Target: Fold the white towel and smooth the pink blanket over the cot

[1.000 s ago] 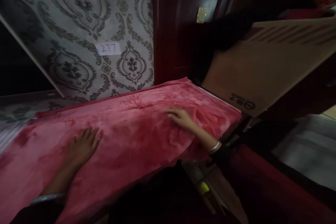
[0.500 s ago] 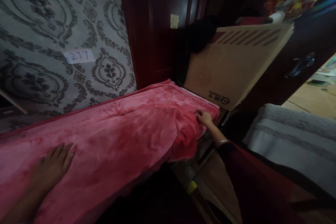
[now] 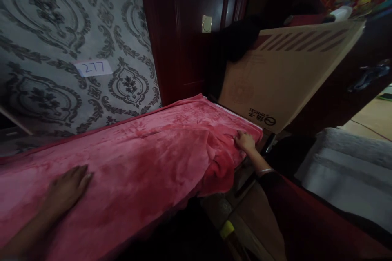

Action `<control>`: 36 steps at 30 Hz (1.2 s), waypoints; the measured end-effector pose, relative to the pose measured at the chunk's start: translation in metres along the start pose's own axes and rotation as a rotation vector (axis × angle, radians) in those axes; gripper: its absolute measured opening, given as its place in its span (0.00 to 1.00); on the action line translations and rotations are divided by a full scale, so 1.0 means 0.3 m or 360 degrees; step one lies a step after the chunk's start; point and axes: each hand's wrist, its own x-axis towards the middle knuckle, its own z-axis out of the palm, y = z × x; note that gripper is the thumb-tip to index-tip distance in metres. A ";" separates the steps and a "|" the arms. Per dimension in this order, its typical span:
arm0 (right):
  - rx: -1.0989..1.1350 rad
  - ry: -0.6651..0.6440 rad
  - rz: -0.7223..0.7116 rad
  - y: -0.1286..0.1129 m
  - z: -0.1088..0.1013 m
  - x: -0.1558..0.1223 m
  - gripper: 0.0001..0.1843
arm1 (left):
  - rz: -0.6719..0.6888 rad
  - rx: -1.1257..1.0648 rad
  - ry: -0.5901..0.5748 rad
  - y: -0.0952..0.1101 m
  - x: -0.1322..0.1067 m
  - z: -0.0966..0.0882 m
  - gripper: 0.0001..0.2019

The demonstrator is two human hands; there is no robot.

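A plush pink-red blanket covers a long, narrow surface along the wall. Its near right part is bunched into a fold that hangs over the front edge. On the left, my left hand rests palm down on the blanket with its fingers stretched out. Near the far right end, my right hand lies on the cloth beyond the fold. Its fingers look laid out on the fabric, and no cloth shows gripped between them. A white edge shows along the blanket's far end.
A large cardboard box stands against the far end, with dark cloth over its left corner. Patterned wallpaper carries a paper label reading 277. A grey cushioned seat is at right. Below is a yellow-banded item.
My right hand's fingers have loosened from a pinch on the blanket and now lie flatter on it. The view has shifted slightly. My left hand stays on the blanket, and the fold looks much the same.
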 end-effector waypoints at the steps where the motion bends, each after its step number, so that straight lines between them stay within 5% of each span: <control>1: -0.0001 -0.0001 -0.0001 0.002 0.005 -0.003 0.27 | 0.0048 -0.0062 -0.0020 0.041 0.037 -0.018 0.30; 10: 0.0843 0.0005 0.0203 0.078 0.040 0.035 0.10 | 0.0557 -0.0499 -0.0128 0.678 0.386 -0.171 0.28; 13: 0.1155 -0.0057 0.0152 0.077 0.033 0.035 0.14 | 0.0535 -0.0522 -0.0192 0.820 0.455 -0.182 0.30; 16: 0.1650 -0.0158 0.0061 0.050 0.007 0.038 0.19 | 0.0499 -0.0518 -0.0244 0.891 0.488 -0.175 0.22; 21: 0.2453 -0.0047 -0.0064 -0.024 -0.103 0.112 0.15 | 0.0379 -0.0519 -0.0118 0.860 0.497 -0.216 0.19; 27: 0.2713 0.0344 -0.0484 -0.146 -0.331 0.281 0.14 | -0.0063 -0.0525 0.0390 0.623 0.520 -0.407 0.19; 30: 0.2684 0.0263 -0.0673 -0.225 -0.386 0.305 0.13 | -0.0178 -0.0406 0.0402 0.512 0.501 -0.471 0.21; 33: 0.2594 -0.0062 -0.0468 -0.294 -0.370 0.277 0.14 | -0.0157 -0.0254 0.0238 0.446 0.466 -0.475 0.22; 36: 0.2573 -0.0129 -0.0042 -0.343 -0.341 0.239 0.22 | -0.0075 -0.0133 0.0042 0.413 0.433 -0.443 0.19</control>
